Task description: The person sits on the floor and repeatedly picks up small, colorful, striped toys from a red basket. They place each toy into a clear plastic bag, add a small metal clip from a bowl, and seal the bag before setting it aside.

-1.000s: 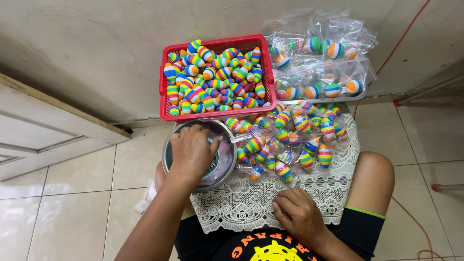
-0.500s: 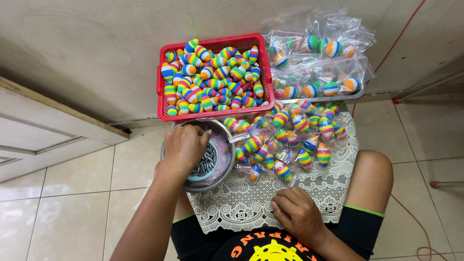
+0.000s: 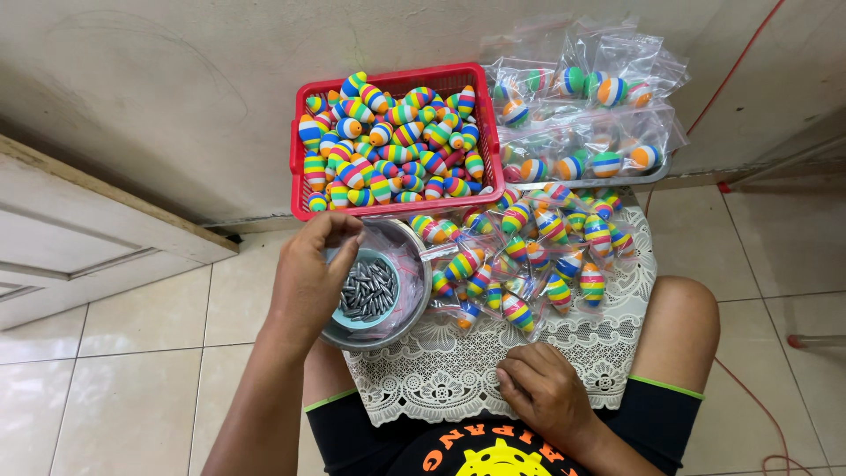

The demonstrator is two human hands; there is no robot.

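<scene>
Head view: left hand [image 3: 310, 273] has lifted from its earlier position deep over the metal bowl [image 3: 414, 304] and now sits at the bowl's upper-left rim, fingers pinched together; whether they grip anything cannot be told. The lift exposes the small teal cup [image 3: 386, 317] inside the bowl, filled with grey bullet-shaped metal weights [image 3: 366, 289], previously covered by the hand. Picking from the cup appears to be under way. Right hand [image 3: 542, 388] remains on the white lace cloth [image 3: 441, 379] across the lap, loosely curled, holding nothing visible.

Materials: bowl is smooth, shiny steel. Weights are dull, tapered slugs. Red plastic basket [image 3: 300, 189], with slotted walls, holds loose rainbow-striped, egg-shaped floats [image 3: 397, 145]. Bagged floats [image 3: 529, 256] in thin clear plastic lie heaped on the cloth just right of the bowl; more bags [image 3: 582, 115] are stacked against the wall. Floor is glossy pale tile.
</scene>
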